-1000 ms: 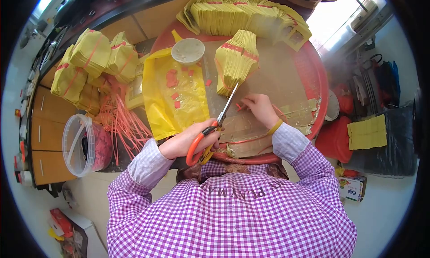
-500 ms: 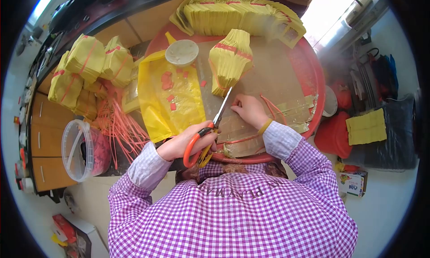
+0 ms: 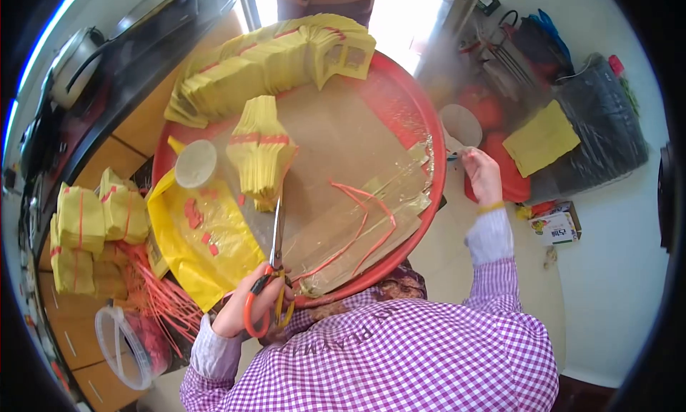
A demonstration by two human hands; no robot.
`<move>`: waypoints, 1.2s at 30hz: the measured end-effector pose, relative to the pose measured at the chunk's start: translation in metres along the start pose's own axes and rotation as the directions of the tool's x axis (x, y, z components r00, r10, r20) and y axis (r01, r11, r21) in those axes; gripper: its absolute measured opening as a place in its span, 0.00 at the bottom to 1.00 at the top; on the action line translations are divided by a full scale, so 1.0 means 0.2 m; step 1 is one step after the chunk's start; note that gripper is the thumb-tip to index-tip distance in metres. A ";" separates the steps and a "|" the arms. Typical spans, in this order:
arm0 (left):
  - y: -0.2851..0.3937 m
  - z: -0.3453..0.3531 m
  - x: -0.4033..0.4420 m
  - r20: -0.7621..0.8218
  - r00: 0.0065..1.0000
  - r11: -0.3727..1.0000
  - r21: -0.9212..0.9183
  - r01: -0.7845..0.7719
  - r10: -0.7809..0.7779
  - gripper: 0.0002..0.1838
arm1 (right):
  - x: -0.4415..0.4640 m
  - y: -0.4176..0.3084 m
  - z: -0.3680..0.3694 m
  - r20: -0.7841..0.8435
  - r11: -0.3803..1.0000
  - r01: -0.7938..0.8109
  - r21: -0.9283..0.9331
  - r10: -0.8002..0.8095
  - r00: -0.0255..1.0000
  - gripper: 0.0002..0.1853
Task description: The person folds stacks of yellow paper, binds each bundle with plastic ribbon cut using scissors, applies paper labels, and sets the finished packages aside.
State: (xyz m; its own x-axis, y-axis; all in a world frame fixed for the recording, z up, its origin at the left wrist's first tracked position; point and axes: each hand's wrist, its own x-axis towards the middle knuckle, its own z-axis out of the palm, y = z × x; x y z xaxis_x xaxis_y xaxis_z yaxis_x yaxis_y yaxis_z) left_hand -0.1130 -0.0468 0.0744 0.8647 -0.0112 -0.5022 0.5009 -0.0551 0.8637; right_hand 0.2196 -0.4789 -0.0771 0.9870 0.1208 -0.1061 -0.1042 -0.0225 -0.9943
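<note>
My left hand [image 3: 246, 301] grips scissors [image 3: 277, 233] with orange and yellow handles, their blades pointing away from me. The blade tips lie at the near end of a bundle of folded yellow paper [image 3: 259, 151] banded with red strips. My right hand [image 3: 483, 175] is past the right rim of the round red table [image 3: 435, 147], over a red container [image 3: 511, 180]. Its fingers are drawn together; what they hold, if anything, is too small to make out. Loose red plastic cord [image 3: 368, 201] lies on the brown tabletop covering.
A long row of yellow paper [image 3: 243, 72] curves along the far side. At left are a bowl [image 3: 196, 163], a yellow plastic sheet [image 3: 214, 251] with red scraps, stacked yellow bundles [image 3: 80, 219], red cords [image 3: 164, 287] and a clear bucket [image 3: 118, 348]. A person [image 3: 325, 1] stands opposite.
My right hand has moved from beside the bundle out over the table's right edge. My left hand keeps the scissors near the bundle. The whole view has swung to the right.
</note>
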 end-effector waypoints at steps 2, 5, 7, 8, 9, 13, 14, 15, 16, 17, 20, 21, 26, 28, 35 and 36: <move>0.00 0.00 0.02 0.021 0.999 0.999 -0.005 0.036 -0.036 0.16 | 0.38 0.31 -0.34 -0.108 0.993 0.017 -0.116 -0.030 0.994 0.08; 0.00 -0.01 0.04 0.006 0.998 0.998 0.018 0.060 -0.060 0.16 | 1.19 0.56 -0.80 -0.244 0.956 0.022 -0.292 -0.097 0.965 0.10; 0.01 0.00 0.05 -0.019 0.996 0.995 0.043 0.092 -0.091 0.16 | 1.60 0.69 -1.09 -0.320 0.918 0.011 -0.396 -0.149 0.935 0.11; 0.03 0.01 0.05 -0.017 0.996 0.995 0.048 0.090 -0.089 0.16 | 1.71 0.80 -1.19 -0.361 0.896 -0.003 -0.444 -0.177 0.916 0.11; 0.04 0.01 0.05 -0.035 0.996 0.995 0.038 0.088 -0.087 0.15 | 1.77 0.87 -1.27 -0.400 0.870 -0.020 -0.492 -0.206 0.893 0.12; 0.03 0.03 0.04 -0.091 0.991 0.995 -0.004 0.098 -0.098 0.14 | 1.24 1.02 -0.90 -0.362 0.891 -0.025 -0.454 -0.159 0.918 0.11; 0.02 0.02 0.03 -0.062 0.992 0.994 0.014 0.111 -0.110 0.14 | 1.11 1.04 -0.81 -0.352 0.898 -0.035 -0.438 -0.136 0.926 0.11; 0.02 0.00 0.02 -0.032 0.992 0.992 0.034 0.121 -0.120 0.13 | 0.96 1.06 -0.75 -0.343 0.906 -0.043 -0.422 -0.115 0.932 0.11; 0.01 -0.01 0.01 -0.004 0.992 0.991 0.053 0.124 -0.124 0.13 | 0.81 1.04 -0.70 -0.332 0.913 -0.046 -0.406 -0.100 0.938 0.11; 0.01 -0.02 0.00 0.021 0.992 0.990 0.070 0.126 -0.128 0.12 | 0.75 0.98 -0.68 -0.317 0.919 -0.046 -0.390 -0.087 0.944 0.11; 0.05 -0.05 -0.06 0.065 0.996 0.962 0.273 0.035 -0.055 0.10 | 0.51 0.81 -0.66 -0.254 0.937 -0.039 -0.348 -0.054 0.966 0.10; 0.07 -0.06 -0.08 0.091 0.996 0.931 0.365 -0.013 -0.021 0.10 | 0.49 0.72 -0.65 -0.226 0.941 -0.035 -0.336 -0.045 0.973 0.10; 0.05 -0.08 -0.17 -0.075 0.997 0.791 0.608 0.066 -0.026 0.13 | 0.43 0.35 -0.46 -0.027 0.961 -0.032 -0.273 0.026 0.999 0.09; -0.02 -0.11 -0.19 -0.286 0.957 0.584 0.771 0.254 -0.038 0.17 | 0.39 0.25 -0.30 0.114 0.970 -0.028 -0.243 0.058 0.992 0.09; -0.26 -0.37 -0.22 -0.303 0.856 0.396 0.909 0.127 0.419 0.24 | -0.08 -0.30 0.70 0.492 0.986 -0.045 -0.162 0.120 0.862 0.08; -0.28 -0.41 -0.22 -0.306 0.874 0.404 0.904 0.142 0.378 0.23 | -0.19 -0.42 0.88 0.515 0.987 -0.048 -0.154 0.122 0.848 0.08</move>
State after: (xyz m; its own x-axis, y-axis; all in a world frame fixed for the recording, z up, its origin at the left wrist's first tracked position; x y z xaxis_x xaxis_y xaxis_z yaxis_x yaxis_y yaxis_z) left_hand -0.1762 0.0391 0.0525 0.9563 0.2750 -0.0996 0.2913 -0.9260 0.2400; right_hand 0.1689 -0.3072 0.0092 0.7617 0.6108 -0.2164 -0.1314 -0.1814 -0.9746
